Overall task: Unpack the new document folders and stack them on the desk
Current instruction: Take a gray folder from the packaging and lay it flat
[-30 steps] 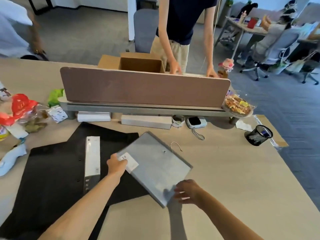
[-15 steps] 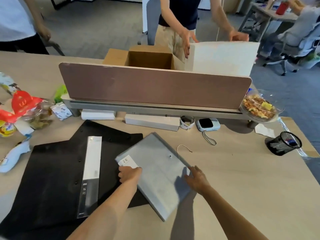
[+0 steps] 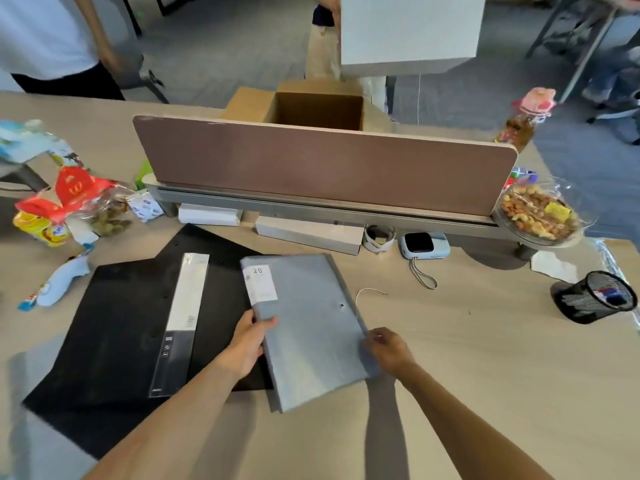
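Note:
A grey document folder with a white "20" label lies on the desk in front of me, partly over a black opened folder with a white spine strip. My left hand grips the grey folder's left edge, thumb on top. My right hand pinches its right edge. An open cardboard box stands behind the brown divider panel. Beyond it a person holds up a white pack.
Snack bags crowd the left of the desk. White boxes, a tape roll and a small blue device lie under the divider. A nut bowl and a black mesh pen cup are at the right.
The grey folder has turned from a diagonal lie to nearly straight, both my hands shifting along its edges. The person behind the divider has lifted the white pack higher.

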The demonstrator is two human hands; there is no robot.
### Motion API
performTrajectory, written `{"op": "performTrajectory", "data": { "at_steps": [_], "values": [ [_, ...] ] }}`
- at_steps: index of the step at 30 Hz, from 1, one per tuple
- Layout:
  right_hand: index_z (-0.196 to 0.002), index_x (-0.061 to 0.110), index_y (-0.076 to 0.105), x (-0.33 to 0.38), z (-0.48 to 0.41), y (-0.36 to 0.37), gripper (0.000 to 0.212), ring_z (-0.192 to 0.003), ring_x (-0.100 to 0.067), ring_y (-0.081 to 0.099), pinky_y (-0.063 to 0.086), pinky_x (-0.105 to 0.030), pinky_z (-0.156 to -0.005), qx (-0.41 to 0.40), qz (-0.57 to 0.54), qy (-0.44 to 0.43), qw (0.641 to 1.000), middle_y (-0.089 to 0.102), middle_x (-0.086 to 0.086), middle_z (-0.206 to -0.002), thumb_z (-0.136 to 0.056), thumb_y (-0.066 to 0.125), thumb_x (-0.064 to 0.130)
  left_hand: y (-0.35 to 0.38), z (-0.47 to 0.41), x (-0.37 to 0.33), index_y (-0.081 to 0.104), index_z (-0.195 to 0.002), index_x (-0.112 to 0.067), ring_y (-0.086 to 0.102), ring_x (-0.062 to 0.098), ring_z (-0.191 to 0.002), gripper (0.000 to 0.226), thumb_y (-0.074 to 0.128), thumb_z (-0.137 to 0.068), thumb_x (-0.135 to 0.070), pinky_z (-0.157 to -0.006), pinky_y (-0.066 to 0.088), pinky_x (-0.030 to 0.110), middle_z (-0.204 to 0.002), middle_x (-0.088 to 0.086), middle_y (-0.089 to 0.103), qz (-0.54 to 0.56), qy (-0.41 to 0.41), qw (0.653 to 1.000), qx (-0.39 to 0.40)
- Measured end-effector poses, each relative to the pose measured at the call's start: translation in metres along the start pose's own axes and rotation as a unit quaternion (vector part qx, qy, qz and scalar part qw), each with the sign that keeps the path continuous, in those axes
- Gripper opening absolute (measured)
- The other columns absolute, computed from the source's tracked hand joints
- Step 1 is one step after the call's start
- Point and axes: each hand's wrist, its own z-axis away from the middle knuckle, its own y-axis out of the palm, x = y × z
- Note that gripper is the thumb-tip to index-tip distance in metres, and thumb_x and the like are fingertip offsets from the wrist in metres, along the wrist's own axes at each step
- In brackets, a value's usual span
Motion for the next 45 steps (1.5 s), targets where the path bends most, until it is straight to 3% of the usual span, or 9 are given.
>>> {"op": "performTrajectory", "data": {
  "at_steps": [4,8,18,21,24,28,32,38,45],
  "values": [
    [-0.076,0.010,0.063,0.025,-0.002,0.001,0.035,-0.072,-0.028,0.057,0.043,-0.033,-0.065,0.026,-0.166,0.064,0.984,0.064,-0.013,-0.080,-0.093,0.051,0.039,-0.021,0.005,-0.018,0.053,-0.125,-0.013,0.065,0.029,-0.109,0.038,0.062,-0.089,-0.004,-0.088,0.053,0.044,-0.119,0.011,0.068,0.014,0.017,0.998,0.054],
    [-0.068,0.021,0.046,0.046,-0.002,0.004,0.018,-0.047,-0.015,0.032,0.023,-0.028,-0.049,0.054,-0.298,0.062,0.951,0.038,-0.003,-0.059,-0.083,0.055,0.022,-0.038,0.000,-0.021,0.053,-0.126,-0.013,0.065,0.030,-0.109,0.039,0.062,-0.089,-0.002,-0.085,0.054,0.042,-0.121,0.013,0.068,0.009,0.004,0.997,0.075],
    [-0.062,0.000,0.064,0.035,-0.002,0.009,0.031,-0.045,-0.010,0.063,0.055,-0.019,-0.046,-0.046,-0.266,0.041,0.962,0.064,-0.010,-0.059,-0.087,0.052,-0.013,-0.066,-0.037,-0.012,0.044,-0.133,-0.012,0.061,0.022,-0.100,0.045,0.060,-0.091,-0.006,-0.079,0.050,0.030,-0.122,0.009,0.061,-0.159,0.052,0.986,0.014],
    [-0.061,0.003,0.064,0.034,0.008,0.016,0.032,-0.049,-0.011,0.067,0.051,-0.017,-0.043,-0.025,-0.208,0.039,0.977,0.068,-0.008,-0.060,-0.085,0.050,-0.013,-0.070,-0.045,-0.002,0.041,-0.137,-0.016,0.054,0.030,-0.112,0.057,0.059,-0.083,-0.009,-0.092,0.048,0.037,-0.128,0.012,0.053,-0.357,0.113,0.925,-0.064],
    [-0.063,0.007,0.065,0.033,0.009,0.021,0.028,-0.058,-0.013,0.067,0.043,-0.017,-0.047,-0.008,-0.142,0.012,0.990,0.069,-0.011,-0.071,-0.087,0.053,0.000,-0.062,-0.043,0.008,0.039,-0.140,-0.016,0.040,0.031,-0.129,0.062,0.059,-0.082,-0.010,-0.102,0.044,0.041,-0.145,0.011,0.037,-0.584,0.229,0.773,-0.101],
    [-0.070,0.009,0.068,0.037,0.017,0.019,0.019,-0.059,-0.013,0.060,0.044,-0.021,-0.057,-0.022,-0.126,-0.037,0.991,0.063,-0.002,-0.065,-0.087,0.061,0.011,-0.025,-0.032,0.017,0.035,-0.146,-0.019,0.024,0.025,-0.145,0.056,0.050,-0.092,-0.020,-0.117,0.022,0.035,-0.158,0.007,0.024,-0.679,0.280,0.677,0.051],
    [-0.074,0.012,0.072,0.039,0.018,0.011,0.018,-0.060,-0.014,0.064,0.049,-0.025,-0.057,-0.023,-0.088,-0.055,0.994,0.068,-0.003,-0.066,-0.088,0.062,0.015,-0.003,-0.033,0.032,0.023,-0.150,-0.029,-0.001,0.026,-0.151,0.061,0.049,-0.095,-0.034,-0.120,0.009,0.052,-0.164,0.003,0.001,-0.748,0.250,0.601,0.128],
    [-0.079,0.004,0.073,0.057,0.011,0.012,0.013,-0.057,-0.003,0.063,0.050,-0.014,-0.055,0.079,-0.036,-0.117,0.989,0.066,0.000,-0.066,-0.085,0.063,-0.002,-0.008,-0.033,0.036,0.010,-0.153,-0.027,-0.008,0.023,-0.151,0.074,0.052,-0.094,-0.042,-0.120,0.004,0.047,-0.164,0.001,-0.008,-0.758,0.248,0.580,0.169],
    [-0.087,-0.003,0.075,0.069,-0.007,0.054,0.013,-0.061,0.016,0.059,0.043,-0.003,-0.067,0.141,0.085,-0.177,0.970,0.067,-0.001,-0.078,-0.077,0.067,-0.006,-0.021,-0.033,0.044,0.009,-0.154,-0.013,-0.009,0.031,-0.150,0.101,0.050,-0.081,-0.070,-0.119,0.000,0.055,-0.163,0.011,-0.007,-0.768,0.229,0.596,0.054]
  ]
}}
